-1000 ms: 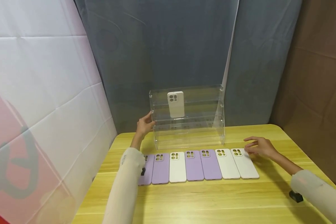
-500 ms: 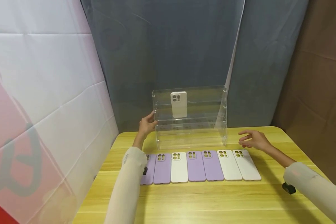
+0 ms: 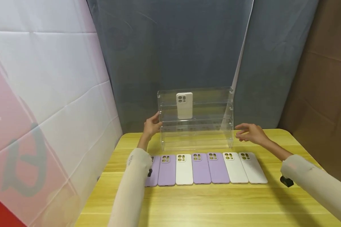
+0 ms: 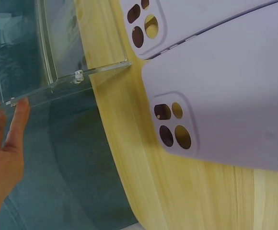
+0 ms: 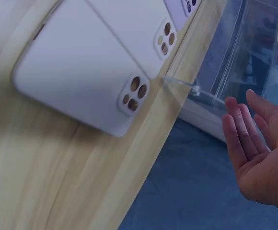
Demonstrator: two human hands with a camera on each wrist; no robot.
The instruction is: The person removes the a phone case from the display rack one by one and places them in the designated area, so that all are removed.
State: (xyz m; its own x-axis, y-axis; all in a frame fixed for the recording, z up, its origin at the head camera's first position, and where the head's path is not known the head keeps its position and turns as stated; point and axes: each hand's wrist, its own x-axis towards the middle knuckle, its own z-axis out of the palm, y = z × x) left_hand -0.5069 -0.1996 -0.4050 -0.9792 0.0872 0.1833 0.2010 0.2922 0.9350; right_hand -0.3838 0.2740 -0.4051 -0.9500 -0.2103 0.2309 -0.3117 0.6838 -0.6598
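Note:
A clear acrylic tiered display stand (image 3: 197, 135) stands upright toward the back of the table. My left hand (image 3: 151, 127) pinches its left side edge, thumb in front and fingers behind; in the left wrist view, the fingertips meet the clear panel. Just off the stand's right side is my right hand (image 3: 253, 134), fingers loosely extended and holding nothing. One white phone case (image 3: 185, 105) leans on an upper tier. Before the stand lies a row of purple phone cases (image 3: 167, 171) and white phone cases (image 3: 253, 168), camera cutouts toward the back. My left sleeve partly covers the leftmost purple one.
The wooden table (image 3: 199, 205) has rounded back corners. Behind it hangs a grey-blue curtain (image 3: 193, 44). White cloth (image 3: 65, 72) walls the left side and brown cloth (image 3: 324, 78) the right.
My right hand has moved from beside the rightmost white case up and left to the stand's right side. The left hand keeps its hold; the head view has shifted slightly.

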